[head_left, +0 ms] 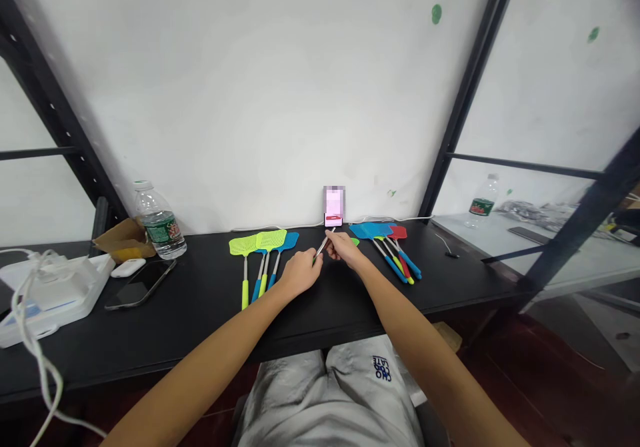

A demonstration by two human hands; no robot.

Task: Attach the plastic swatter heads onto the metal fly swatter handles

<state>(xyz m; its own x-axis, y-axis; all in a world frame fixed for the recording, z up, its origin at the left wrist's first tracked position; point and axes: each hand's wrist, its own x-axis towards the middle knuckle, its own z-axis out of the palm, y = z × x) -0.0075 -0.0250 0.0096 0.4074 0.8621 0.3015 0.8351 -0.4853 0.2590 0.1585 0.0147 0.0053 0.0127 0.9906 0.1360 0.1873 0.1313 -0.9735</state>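
Observation:
In the middle of the black table my left hand [302,271] is closed around the lower part of a fly swatter [323,246]. My right hand [342,247] pinches its thin metal shaft higher up, fingers pressed together. Just past the right hand a bit of green mesh shows; whether it belongs to this swatter I cannot tell. To the left lie several lime green swatters [271,239] and blue swatters [289,240], handles toward me. On the right, blue swatters [371,230] overlap a red swatter [399,232] and a lime one, fanned out.
A lit phone [334,206] leans upright against the wall. At the left are a water bottle [161,224], an open cardboard box [120,237], a white earbud case [129,268], a dark phone [141,285] and a white power strip [55,294] with cables. A black frame post [465,100] rises at right.

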